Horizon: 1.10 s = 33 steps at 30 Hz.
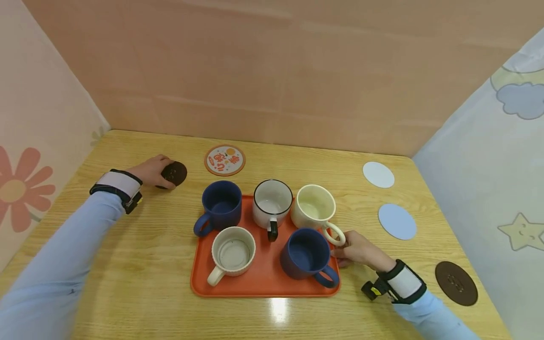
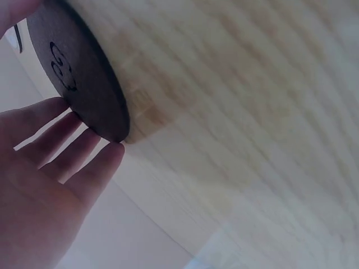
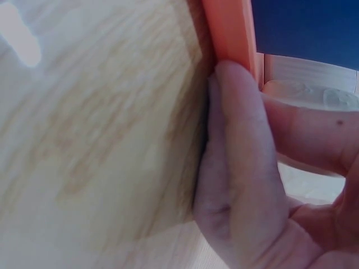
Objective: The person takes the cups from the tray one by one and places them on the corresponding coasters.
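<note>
At the back left, my left hand [image 1: 152,171] grips a dark brown round coaster [image 1: 175,173] by its edges. The left wrist view shows the fingertips along one side of this coaster [image 2: 78,73] and part of the thumb across from them. My right hand [image 1: 359,248] grips the right rim of a red-orange tray [image 1: 265,285], below the cream mug's handle. On the tray stand a blue mug [image 1: 222,205], a white mug with a black rim [image 1: 272,204], a cream mug [image 1: 313,206], a ribbed off-white mug [image 1: 233,251] and another blue mug [image 1: 305,253].
A patterned orange-rimmed coaster [image 1: 225,160] lies behind the tray. To the right lie a white coaster [image 1: 378,174], a light blue coaster [image 1: 397,221] and a brown coaster [image 1: 456,283]. Cloth-like walls enclose the wooden table [image 1: 140,264] at the back and sides.
</note>
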### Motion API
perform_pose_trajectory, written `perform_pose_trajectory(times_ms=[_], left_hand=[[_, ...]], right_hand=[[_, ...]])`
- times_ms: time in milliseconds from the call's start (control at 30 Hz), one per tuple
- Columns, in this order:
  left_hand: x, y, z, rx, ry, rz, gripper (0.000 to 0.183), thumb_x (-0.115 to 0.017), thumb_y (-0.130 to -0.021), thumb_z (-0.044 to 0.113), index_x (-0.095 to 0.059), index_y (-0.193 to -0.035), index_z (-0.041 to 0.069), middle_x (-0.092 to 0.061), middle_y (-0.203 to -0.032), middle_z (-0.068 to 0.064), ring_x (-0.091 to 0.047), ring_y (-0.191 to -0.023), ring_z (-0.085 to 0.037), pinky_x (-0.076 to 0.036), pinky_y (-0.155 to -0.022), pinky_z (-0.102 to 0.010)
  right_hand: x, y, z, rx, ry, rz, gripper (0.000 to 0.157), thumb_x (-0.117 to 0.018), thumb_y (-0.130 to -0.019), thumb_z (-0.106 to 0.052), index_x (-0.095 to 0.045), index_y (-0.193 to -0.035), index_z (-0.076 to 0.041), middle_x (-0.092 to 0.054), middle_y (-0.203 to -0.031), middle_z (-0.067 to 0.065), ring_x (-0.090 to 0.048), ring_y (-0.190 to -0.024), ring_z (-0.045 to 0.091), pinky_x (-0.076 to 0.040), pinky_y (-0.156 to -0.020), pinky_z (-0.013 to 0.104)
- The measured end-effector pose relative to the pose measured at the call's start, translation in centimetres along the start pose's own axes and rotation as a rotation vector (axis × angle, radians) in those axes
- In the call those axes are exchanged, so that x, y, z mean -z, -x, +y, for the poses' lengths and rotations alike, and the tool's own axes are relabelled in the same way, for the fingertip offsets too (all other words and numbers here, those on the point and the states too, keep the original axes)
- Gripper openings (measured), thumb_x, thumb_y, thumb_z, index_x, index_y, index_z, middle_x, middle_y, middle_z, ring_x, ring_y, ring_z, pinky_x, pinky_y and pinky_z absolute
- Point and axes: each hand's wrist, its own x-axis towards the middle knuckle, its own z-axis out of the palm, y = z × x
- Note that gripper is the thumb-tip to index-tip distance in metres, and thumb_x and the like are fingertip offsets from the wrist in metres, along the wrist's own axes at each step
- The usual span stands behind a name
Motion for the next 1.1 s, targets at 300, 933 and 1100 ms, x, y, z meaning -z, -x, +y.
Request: perform_pose_trajectory(times_ms=[300,933,1100], left_hand=[[0.5,-1.2,-0.1,0.039,0.003,-0.028,0.08,-0.068,-0.076,0.024,-0.028,-0.128,-0.021,-0.026,-0.129,-0.042,-0.029,-0.117,-0.055,-0.029,-0.096,-0.059],[1.2,-3.6,-0.7,0.156,0.067,-0.04,0.078,-0.057,-0.085,0.025,-0.017,-0.131,-0.024,-0.013,-0.134,-0.044,-0.015,-0.124,-0.054,-0.018,-0.103,-0.058],[1.1,-3.5,-0.4,0.169,0.068,-0.018,0.078,-0.057,-0.085,0.026,-0.018,-0.13,-0.024,-0.016,-0.134,-0.044,-0.017,-0.124,-0.054,-0.02,-0.103,-0.057]], right_hand=[[-0.1,0.1,0.1,-0.003,0.002,0.006,0.018,-0.059,-0.083,-0.003,-0.053,-0.095,0.008,-0.059,-0.075,0.005,-0.063,-0.066,0.018,-0.055,-0.062,0.033],[-0.1,0.0,0.2,0.015,-0.006,0.005,0.016,-0.06,-0.082,-0.002,-0.053,-0.093,0.008,-0.057,-0.076,0.006,-0.063,-0.066,0.018,-0.055,-0.062,0.034],[-0.2,-0.1,0.2,0.018,-0.006,0.002,0.016,-0.06,-0.082,-0.001,-0.053,-0.092,0.008,-0.057,-0.075,0.006,-0.063,-0.066,0.018,-0.055,-0.062,0.033]])
